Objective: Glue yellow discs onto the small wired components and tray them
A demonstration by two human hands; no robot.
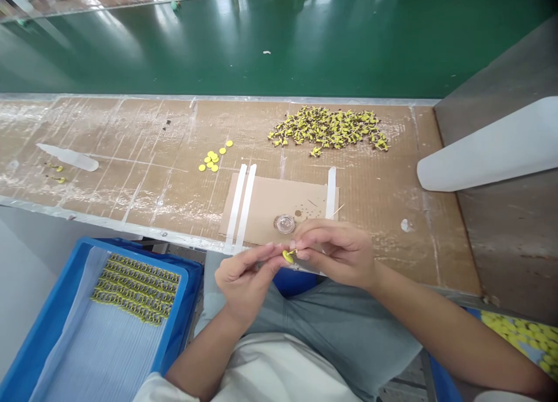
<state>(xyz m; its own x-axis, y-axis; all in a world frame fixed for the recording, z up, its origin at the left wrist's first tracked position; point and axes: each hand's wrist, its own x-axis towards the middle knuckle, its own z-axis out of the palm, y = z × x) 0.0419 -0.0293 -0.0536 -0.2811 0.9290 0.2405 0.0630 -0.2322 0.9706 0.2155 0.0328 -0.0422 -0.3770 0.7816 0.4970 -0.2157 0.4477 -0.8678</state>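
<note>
My left hand [247, 277] pinches a small yellow disc [287, 256] between thumb and fingertips, just in front of the table edge. Opposite it, my right hand [337, 253] is closed on a tiny yellow piece [293, 251] that meets the disc; its exact shape is mostly hidden by my fingers. A thin pale stick [339, 210] pokes up behind the right hand, seemingly held in it. Just beyond my fingertips, a small clear glass dish [285, 223] stands on a taped cardboard sheet [279, 195] marked with dark spots.
Loose yellow discs [211, 157] lie beyond the sheet. Farther right is a heap of small yellow-and-black pieces [329, 127]. At lower left, a blue tray [182, 297] holds rows of similar pieces. A bin of yellow discs [523, 335] sits lower right, and a white tube [488, 149] juts in above.
</note>
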